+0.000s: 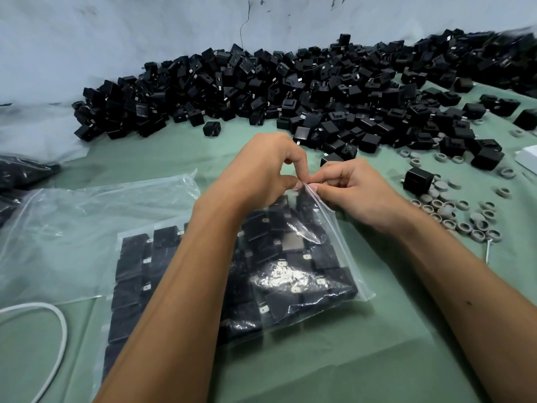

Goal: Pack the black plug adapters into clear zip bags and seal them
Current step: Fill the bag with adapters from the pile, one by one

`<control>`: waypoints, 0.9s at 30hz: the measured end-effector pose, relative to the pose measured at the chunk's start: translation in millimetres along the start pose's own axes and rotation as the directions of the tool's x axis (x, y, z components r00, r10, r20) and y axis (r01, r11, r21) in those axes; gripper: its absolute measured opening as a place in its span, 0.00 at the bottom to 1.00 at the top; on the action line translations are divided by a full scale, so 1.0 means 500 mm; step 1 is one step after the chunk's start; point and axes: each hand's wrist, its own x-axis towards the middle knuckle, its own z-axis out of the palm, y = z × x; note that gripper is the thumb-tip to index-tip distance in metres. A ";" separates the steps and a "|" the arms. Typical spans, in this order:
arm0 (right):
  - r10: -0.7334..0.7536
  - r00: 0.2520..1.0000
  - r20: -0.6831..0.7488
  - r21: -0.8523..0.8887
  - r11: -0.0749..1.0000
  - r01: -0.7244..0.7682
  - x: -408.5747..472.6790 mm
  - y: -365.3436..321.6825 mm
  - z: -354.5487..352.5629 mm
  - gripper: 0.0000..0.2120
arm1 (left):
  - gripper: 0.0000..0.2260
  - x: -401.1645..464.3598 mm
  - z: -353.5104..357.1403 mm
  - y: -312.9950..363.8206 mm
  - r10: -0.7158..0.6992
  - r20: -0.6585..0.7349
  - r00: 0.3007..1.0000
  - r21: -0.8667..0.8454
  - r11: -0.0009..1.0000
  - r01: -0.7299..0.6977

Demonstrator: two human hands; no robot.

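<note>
A clear zip bag (345, 251) full of black plug adapters (290, 271) lies on the green table in front of me. My left hand (261, 170) and my right hand (354, 190) meet at the bag's far corner, and both pinch its zip strip between thumb and fingers. My left forearm crosses over the bag and hides part of it. A big heap of loose black adapters (261, 91) runs along the wall at the back.
Empty clear bags (87, 216) lie to the left, partly under the filled one. Several small grey rings (453, 216) are scattered at the right. A white cable (58, 330) loops at the lower left. A dark bagged pile (17, 175) sits at the left edge.
</note>
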 end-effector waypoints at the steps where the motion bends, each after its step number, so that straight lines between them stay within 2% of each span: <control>1: -0.015 1.000 -0.015 -0.013 1.000 0.015 0.002 0.004 0.001 0.06 | 0.06 0.001 0.001 0.000 0.002 0.000 1.000 0.006 1.000 -0.002; 5: -0.060 0.995 -0.075 -0.157 0.986 0.047 0.009 0.017 0.013 0.04 | 0.07 0.006 0.007 0.001 -0.011 0.019 1.000 0.050 0.999 0.010; 8: -0.052 0.983 -0.177 -0.235 0.972 0.009 0.018 0.029 0.014 0.02 | 0.07 0.008 0.012 -0.002 -0.022 0.033 0.999 0.034 0.999 0.021; 12: -0.012 0.995 -0.097 -0.327 0.945 -0.021 0.011 0.027 0.003 0.05 | 0.09 0.006 0.019 -0.013 -0.102 -0.003 0.995 -0.065 0.993 0.102; 15: 0.012 1.000 0.009 -0.171 0.985 -0.010 0.005 0.019 -0.006 0.03 | 0.10 0.006 0.022 -0.026 -0.203 -0.007 0.979 -0.076 0.976 0.202; 19: 0.006 0.998 0.057 0.011 1.000 -0.007 0.003 0.020 -0.010 0.06 | 0.05 0.006 0.027 -0.023 -0.294 0.049 0.955 -0.189 0.936 0.297; 22: 0.002 0.998 0.065 0.063 0.998 -0.006 0.005 0.023 -0.009 0.08 | 0.03 0.005 0.031 -0.018 -0.348 0.040 0.937 -0.305 0.889 0.343; 27: 0.049 0.999 -0.010 0.082 0.996 -0.048 0.011 0.026 0.003 0.03 | 0.01 0.001 0.027 -0.008 -0.413 0.059 0.909 -0.455 0.799 0.393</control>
